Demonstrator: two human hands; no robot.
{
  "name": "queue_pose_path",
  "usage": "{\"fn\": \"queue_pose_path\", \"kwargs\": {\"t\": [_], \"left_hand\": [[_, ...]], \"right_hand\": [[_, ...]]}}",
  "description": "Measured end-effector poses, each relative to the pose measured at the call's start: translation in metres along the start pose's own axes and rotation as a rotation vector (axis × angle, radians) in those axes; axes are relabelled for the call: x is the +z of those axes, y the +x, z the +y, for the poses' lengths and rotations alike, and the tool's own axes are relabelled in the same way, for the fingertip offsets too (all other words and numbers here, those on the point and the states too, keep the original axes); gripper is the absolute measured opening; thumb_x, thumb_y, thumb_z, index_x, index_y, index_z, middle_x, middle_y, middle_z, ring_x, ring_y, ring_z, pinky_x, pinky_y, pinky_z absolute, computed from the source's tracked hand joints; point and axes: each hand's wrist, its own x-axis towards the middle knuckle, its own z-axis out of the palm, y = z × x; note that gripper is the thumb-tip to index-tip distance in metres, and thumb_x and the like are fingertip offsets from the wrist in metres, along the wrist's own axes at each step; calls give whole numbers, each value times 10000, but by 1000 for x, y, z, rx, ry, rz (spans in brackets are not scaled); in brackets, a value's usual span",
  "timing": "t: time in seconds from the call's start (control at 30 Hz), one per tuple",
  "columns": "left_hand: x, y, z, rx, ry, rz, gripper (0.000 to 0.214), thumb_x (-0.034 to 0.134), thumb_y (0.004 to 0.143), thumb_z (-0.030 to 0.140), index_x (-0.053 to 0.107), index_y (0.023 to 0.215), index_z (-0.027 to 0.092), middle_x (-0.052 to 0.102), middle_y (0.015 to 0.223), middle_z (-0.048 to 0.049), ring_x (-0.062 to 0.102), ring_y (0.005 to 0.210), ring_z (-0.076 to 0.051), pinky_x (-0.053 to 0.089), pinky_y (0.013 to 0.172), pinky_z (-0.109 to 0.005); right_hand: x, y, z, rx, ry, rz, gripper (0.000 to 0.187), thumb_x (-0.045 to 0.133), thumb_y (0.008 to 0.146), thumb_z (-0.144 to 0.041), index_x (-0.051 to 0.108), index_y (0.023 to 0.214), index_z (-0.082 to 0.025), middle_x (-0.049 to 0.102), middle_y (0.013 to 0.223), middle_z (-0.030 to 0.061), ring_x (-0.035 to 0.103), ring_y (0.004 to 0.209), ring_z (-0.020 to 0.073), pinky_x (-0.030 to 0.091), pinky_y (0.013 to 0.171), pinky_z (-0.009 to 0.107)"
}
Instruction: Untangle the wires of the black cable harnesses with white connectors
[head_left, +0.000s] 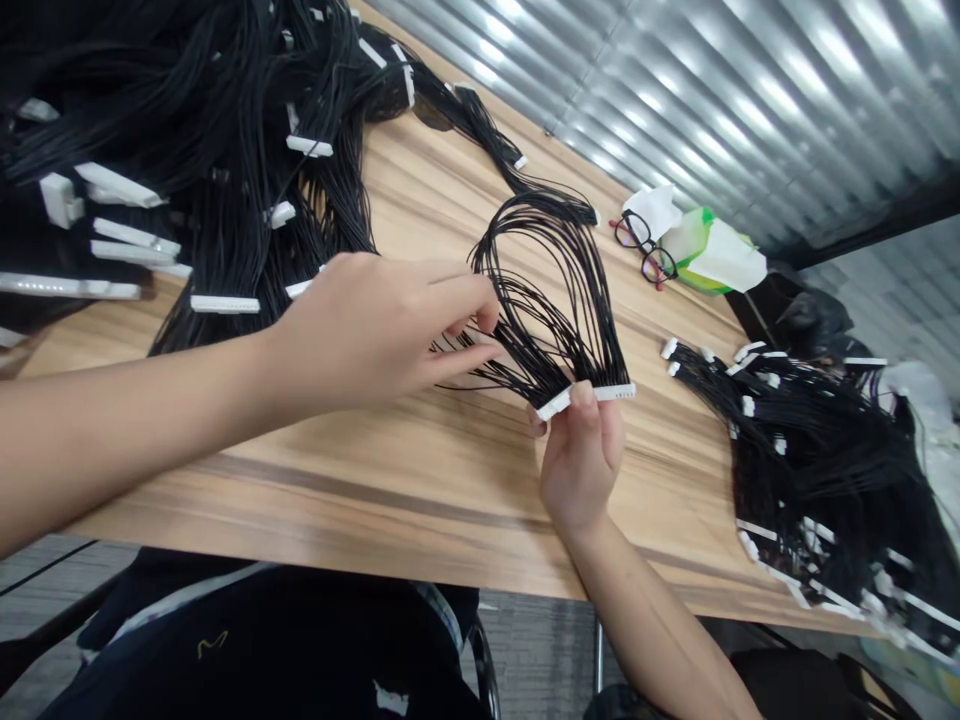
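Head camera, close, downward over table (420,490)

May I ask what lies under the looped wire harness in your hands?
Through the wire harness loop only the wooden table shows; the left hand covers the rest.

Blk wire harness (555,300) looped, white connectors (589,397) side-by-side.

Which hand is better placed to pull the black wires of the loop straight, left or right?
Probably the left. The left hand pinches some of the black wires between thumb and fingers, while the right hand is busy gripping the white connectors at the loop's base.
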Motion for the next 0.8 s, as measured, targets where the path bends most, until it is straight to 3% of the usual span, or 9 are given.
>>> {"fn": "queue_pose_path", "kwargs": {"t": [0.13,0.33,0.43,0.6,0.67,0.8], "left_hand": [[-4,2,-4,-11,70,52,243,656,1031,421,699,897,222,756,859,8,626,659,-127,297,516,-296],[5,3,-20,-68,-30,70,372,720,985,539,723,789,223,726,717,28,594,612,-117,365,561,-296],[9,4,-18,-82,-225,105,286,694,1019,475,785,861,255,708,679,48,537,561,-85,356,543,-271],[14,5,-10,-127,-470,153,150,695,1021,312,820,954,264,749,800,29,560,630,-76,400,554,-224],[15,6,-11,-141,-458,174,164,680,1029,333,815,968,263,764,854,15,607,694,-94,462,610,-232],[13,9,-15,-110,-386,126,223,621,1068,373,815,1001,285,798,933,16,707,879,-140,553,910,-326]], "right_hand": [[1,-2,-1,-17,43,-23,253,681,1001,-426,653,828,-244,557,695,-34,500,574,116,433,476,217],[6,-5,-2,-13,10,-15,257,687,984,-462,659,844,-249,513,686,-39,471,570,119,380,460,222],[6,-6,-2,-3,-6,-34,295,665,993,-494,649,825,-251,455,666,-44,437,562,126,377,455,233],[2,-7,-4,116,128,-208,339,644,998,-537,621,810,-256,466,661,-43,425,559,133,442,485,264],[0,-6,-3,201,153,-266,367,643,992,-570,611,806,-255,467,641,-48,440,556,135,444,492,270],[-2,-7,-2,236,127,-326,416,631,993,-602,614,775,-249,514,619,-38,487,548,141,459,489,279]]}}
